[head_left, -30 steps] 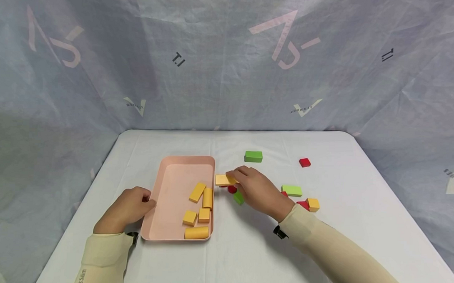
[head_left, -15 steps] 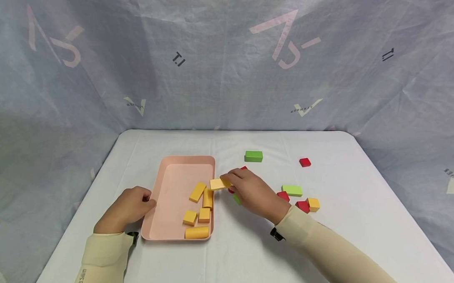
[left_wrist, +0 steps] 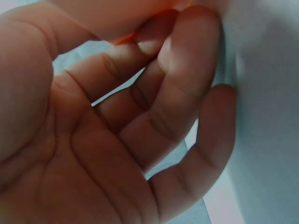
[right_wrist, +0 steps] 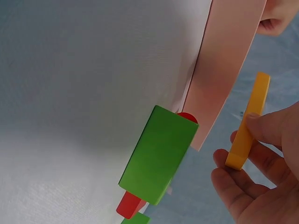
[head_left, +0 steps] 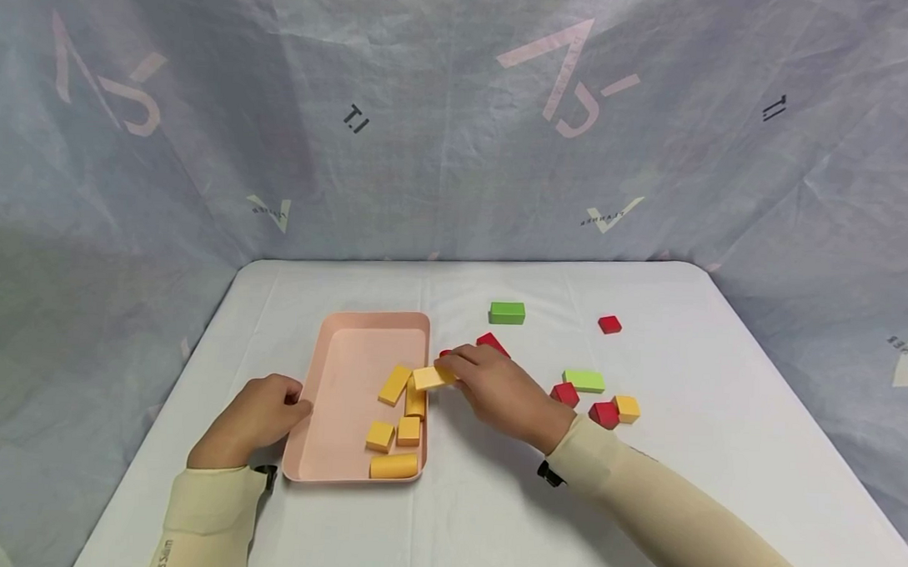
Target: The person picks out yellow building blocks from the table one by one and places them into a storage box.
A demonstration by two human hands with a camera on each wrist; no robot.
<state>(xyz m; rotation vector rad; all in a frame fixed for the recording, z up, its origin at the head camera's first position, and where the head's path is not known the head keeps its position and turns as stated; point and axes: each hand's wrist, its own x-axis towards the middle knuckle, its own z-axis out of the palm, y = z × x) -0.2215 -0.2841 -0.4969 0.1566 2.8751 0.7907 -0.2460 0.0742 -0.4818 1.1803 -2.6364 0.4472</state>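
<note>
My right hand [head_left: 503, 394] pinches a flat yellow block [head_left: 430, 378] between thumb and fingers, over the right rim of the pink tray [head_left: 337, 396]. In the right wrist view this yellow block [right_wrist: 257, 100] points away from the fingertips. At the tray's left rim, my left hand [head_left: 257, 414] grips the edge, thumb on the rim and fingers curled on the outer side. Inside the tray lie a yellow oblong block [head_left: 394, 385], two yellow cubes [head_left: 380, 436], a yellow cylinder [head_left: 393, 467] and another yellow cylinder [head_left: 415, 407], partly covered by the held block.
To the tray's right on the white table [head_left: 491, 518] are a dark green block [head_left: 507, 313], a light green block [head_left: 583, 381], a yellow cube [head_left: 626, 409] and several red blocks [head_left: 604, 415]. Some red pieces are partly hidden behind my right hand.
My right hand has moved left and slightly nearer, bringing the yellow block from beside the tray to over its right rim. The left hand and tray have stayed put.
</note>
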